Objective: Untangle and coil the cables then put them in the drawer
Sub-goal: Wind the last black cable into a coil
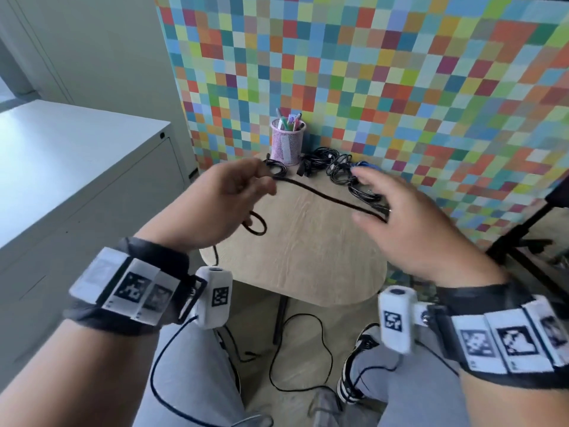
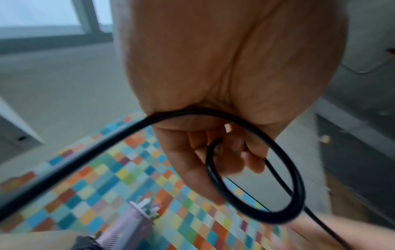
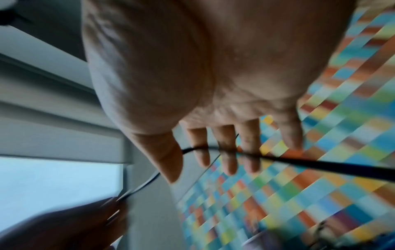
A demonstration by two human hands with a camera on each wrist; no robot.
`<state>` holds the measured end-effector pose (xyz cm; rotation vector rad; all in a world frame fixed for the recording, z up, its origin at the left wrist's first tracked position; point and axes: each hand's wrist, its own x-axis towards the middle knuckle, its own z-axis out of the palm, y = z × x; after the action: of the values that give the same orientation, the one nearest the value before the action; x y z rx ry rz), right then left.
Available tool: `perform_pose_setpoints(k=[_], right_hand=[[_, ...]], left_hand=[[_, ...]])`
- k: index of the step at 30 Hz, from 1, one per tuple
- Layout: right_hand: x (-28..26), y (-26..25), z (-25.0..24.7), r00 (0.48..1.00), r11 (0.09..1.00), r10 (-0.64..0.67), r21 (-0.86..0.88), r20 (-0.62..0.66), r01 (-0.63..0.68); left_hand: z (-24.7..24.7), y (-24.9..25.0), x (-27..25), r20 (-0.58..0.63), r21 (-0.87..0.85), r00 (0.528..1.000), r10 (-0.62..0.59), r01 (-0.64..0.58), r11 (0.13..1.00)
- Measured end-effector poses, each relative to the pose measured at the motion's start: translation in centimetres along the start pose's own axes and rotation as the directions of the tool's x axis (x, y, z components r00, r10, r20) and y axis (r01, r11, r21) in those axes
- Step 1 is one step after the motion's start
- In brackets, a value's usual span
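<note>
Beyond both hands' fingertips, tangled cables (image 1: 338, 171) lie heaped at the far edge of the wooden table (image 1: 308, 257), beside a pink pen cup (image 1: 287, 142). The left hand (image 1: 221, 204) curls its fingers (image 2: 192, 160) round a black cable (image 1: 326, 197), a loop hanging beneath them. The right hand (image 1: 409, 223) spreads its fingers (image 3: 226, 152) wide and straight, the cable crossing them.

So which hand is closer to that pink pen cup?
The left hand: it's just in front of the pink pen cup, slightly leftward. The right hand is farther off, to the cup's right.
</note>
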<state>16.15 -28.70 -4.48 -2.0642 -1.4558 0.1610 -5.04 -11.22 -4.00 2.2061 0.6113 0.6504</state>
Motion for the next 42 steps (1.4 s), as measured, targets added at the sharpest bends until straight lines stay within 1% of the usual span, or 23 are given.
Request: perform_pose_setpoints(k=[2,4,7,11,13,15,16,17,18,19,21,22,23,24,25,28,31,32,35,37,39,40,42], right_hand=[[0.1,-2.4,1.5,0.990,0.989,-0.133,0.070,0.056,0.129],[0.7,-4.0,2.7,0.981,0.972,-0.160,0.193,0.111,0.137],[1.8,-3.8,2.8,0.993,0.938,-0.105,0.327,-0.044,0.114],[2.0,-1.5,1.8,0.977,0.887,0.039,0.457,-0.209,0.063],[2.1,-0.4,1.4,0.938,0.804,0.156,0.591,-0.310,0.062],[2.1,0.1,0.5,0.902,0.707,0.268,0.705,-0.338,0.054],[1.9,0.3,0.1,0.894,0.683,0.289,0.728,-0.343,0.059],[1.7,0.6,-0.3,0.892,0.684,0.288,0.727,-0.349,0.063],[1.5,1.2,-0.6,0.901,0.714,0.269,0.699,-0.341,0.052],[1.1,1.6,-1.0,0.922,0.759,0.243,0.652,-0.300,0.012],[0.3,2.7,-1.4,0.977,0.863,0.189,0.491,-0.095,-0.119],[-0.2,3.0,-1.4,0.985,0.906,0.172,0.386,0.035,-0.172],[-0.6,3.0,-1.4,0.976,0.939,0.168,0.280,0.137,-0.201],[-0.9,2.8,-1.3,0.968,0.958,0.165,0.203,0.187,-0.203],[-1.1,2.3,-1.1,0.971,0.966,0.154,0.181,0.182,-0.187],[-0.8,-0.7,0.2,0.991,0.918,0.014,0.391,0.131,-0.064],[-0.2,-3.0,2.1,0.993,0.891,-0.099,0.451,0.068,0.058],[0.0,-2.8,2.3,0.996,0.878,-0.092,0.473,0.015,0.074],[0.6,-0.9,1.0,0.985,0.851,0.028,0.520,-0.173,0.067],[0.3,1.2,-0.8,0.941,0.822,0.165,0.569,-0.295,0.034],[-0.4,3.2,-2.3,0.885,0.743,0.314,0.669,-0.344,-0.004],[-0.8,4.1,-2.8,0.882,0.753,0.328,0.658,-0.338,-0.028],[-1.3,5.5,-3.1,0.938,0.897,0.254,0.421,-0.235,-0.137]], left_hand=[[1.4,1.4,0.1,0.030,0.078,0.997,0.073,-0.075,0.994],[2.4,2.2,0.2,0.002,0.145,0.988,0.156,-0.155,0.977],[2.4,2.1,0.0,-0.067,0.245,0.979,0.194,-0.173,0.954],[1.6,0.6,-0.8,-0.108,0.438,0.982,0.154,-0.092,0.894],[1.8,0.1,-1.4,0.005,0.453,0.999,0.053,-0.049,0.890],[2.0,-0.4,-1.8,0.169,0.409,0.982,-0.080,0.003,0.912],[2.2,-0.6,-2.1,0.223,0.363,0.968,-0.113,0.026,0.932],[2.3,-0.8,-2.2,0.233,0.312,0.966,-0.114,0.037,0.949],[2.3,-1.0,-2.3,0.196,0.275,0.976,-0.090,0.034,0.961],[2.3,-1.2,-2.2,0.115,0.245,0.992,-0.052,0.022,0.969],[2.0,-1.5,-1.8,-0.103,0.166,0.995,0.013,0.005,0.986],[1.8,-1.5,-1.5,-0.183,0.120,0.983,0.028,-0.006,0.993],[1.7,-1.3,-1.3,-0.220,0.088,0.975,0.041,-0.022,0.996],[1.8,-1.0,-1.0,-0.221,0.076,0.973,0.060,-0.045,0.996],[2.1,-0.5,-0.7,-0.203,0.077,0.975,0.089,-0.074,0.994],[3.3,1.1,0.0,-0.139,0.126,0.972,0.191,-0.174,0.977],[3.8,2.5,0.5,-0.094,0.132,0.962,0.256,-0.242,0.961],[3.5,2.6,0.6,-0.072,0.084,0.971,0.229,-0.223,0.971],[1.6,1.8,0.1,0.053,-0.043,0.996,0.065,-0.062,0.997],[0.0,0.1,-0.4,0.141,-0.043,0.990,-0.022,0.028,0.999],[-1.3,-1.7,-1.0,0.143,-0.059,0.985,-0.093,0.103,0.993],[-1.8,-2.4,-1.2,0.111,-0.059,0.986,-0.123,0.130,0.990],[-2.3,-2.9,-1.2,0.019,-0.038,0.991,-0.135,0.136,0.990]])
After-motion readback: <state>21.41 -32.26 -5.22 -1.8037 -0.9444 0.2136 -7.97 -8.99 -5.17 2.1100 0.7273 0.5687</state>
